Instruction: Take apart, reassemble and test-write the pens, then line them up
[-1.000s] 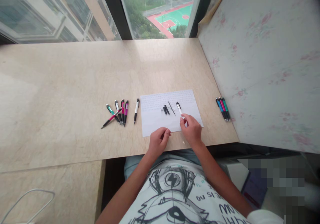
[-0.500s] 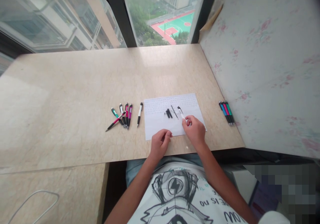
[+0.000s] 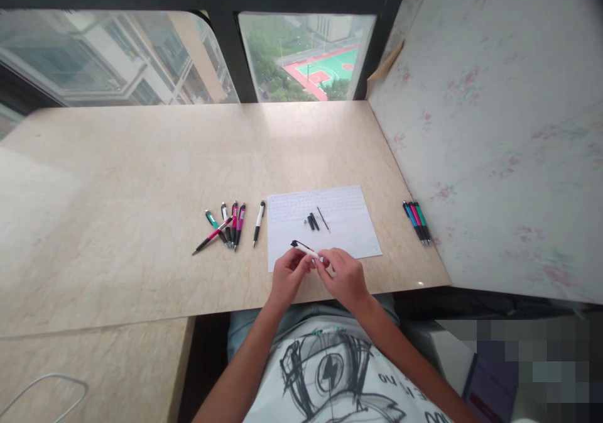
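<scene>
Just inside the near edge of the pale, marbled worktop (image 3: 141,222), the left hand (image 3: 286,277) curls its fingers around a white pen barrel with a black clip end (image 3: 305,249), and the right hand (image 3: 345,275) pinches thumb and fingers at its lower end (whether a smaller part sits in that pinch is hidden). A loose pinch could let the barrel slip and roll off the close front edge. Beyond, on a white handwritten sheet of paper (image 3: 348,244), a tiny silvery piece (image 3: 305,222), two short black tubes (image 3: 313,222) and a thin black refill (image 3: 323,219) lie loose; a tug on the sheet could scatter them. A white pen with a black grip (image 3: 259,223) limits room leftward; farther back, the worktop stretches to the dark-framed window (image 3: 306,58), giving more space.
</scene>
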Demonstrator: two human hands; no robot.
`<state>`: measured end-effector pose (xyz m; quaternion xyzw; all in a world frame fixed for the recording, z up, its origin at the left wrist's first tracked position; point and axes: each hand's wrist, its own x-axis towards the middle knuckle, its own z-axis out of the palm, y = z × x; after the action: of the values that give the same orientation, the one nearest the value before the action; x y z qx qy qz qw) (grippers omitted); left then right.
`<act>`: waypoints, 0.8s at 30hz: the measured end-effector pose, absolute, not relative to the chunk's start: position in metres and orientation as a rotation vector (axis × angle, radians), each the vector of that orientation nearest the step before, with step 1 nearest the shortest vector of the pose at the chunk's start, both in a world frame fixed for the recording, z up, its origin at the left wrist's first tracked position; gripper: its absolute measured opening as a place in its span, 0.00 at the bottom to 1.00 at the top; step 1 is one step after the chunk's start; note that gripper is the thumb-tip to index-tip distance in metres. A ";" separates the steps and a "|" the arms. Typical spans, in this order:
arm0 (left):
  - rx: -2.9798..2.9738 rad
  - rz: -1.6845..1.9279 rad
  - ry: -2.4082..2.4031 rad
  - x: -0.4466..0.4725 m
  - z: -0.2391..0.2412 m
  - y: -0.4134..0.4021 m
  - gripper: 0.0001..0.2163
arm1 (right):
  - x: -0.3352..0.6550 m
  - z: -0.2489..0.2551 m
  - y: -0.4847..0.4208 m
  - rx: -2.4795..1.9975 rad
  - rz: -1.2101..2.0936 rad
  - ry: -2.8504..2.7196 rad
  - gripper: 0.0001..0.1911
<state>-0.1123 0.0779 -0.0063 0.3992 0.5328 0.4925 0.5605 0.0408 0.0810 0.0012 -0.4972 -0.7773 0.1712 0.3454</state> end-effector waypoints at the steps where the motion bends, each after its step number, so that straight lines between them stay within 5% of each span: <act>1: 0.910 1.164 1.253 -0.111 -0.005 0.077 0.10 | 0.041 0.004 0.081 -1.292 0.476 -1.995 0.06; 6: 0.560 1.265 1.133 -0.106 0.008 0.076 0.10 | 0.048 0.011 0.093 -1.290 0.887 -1.736 0.07; 24: 0.104 1.274 0.744 -0.108 0.004 0.091 0.12 | 0.068 -0.025 0.165 -1.606 0.351 -2.157 0.13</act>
<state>-0.1081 0.0914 0.0040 0.0473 0.3392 0.5806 0.7387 0.0681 0.1653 -0.0246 -0.5785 -0.7770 0.1265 0.2134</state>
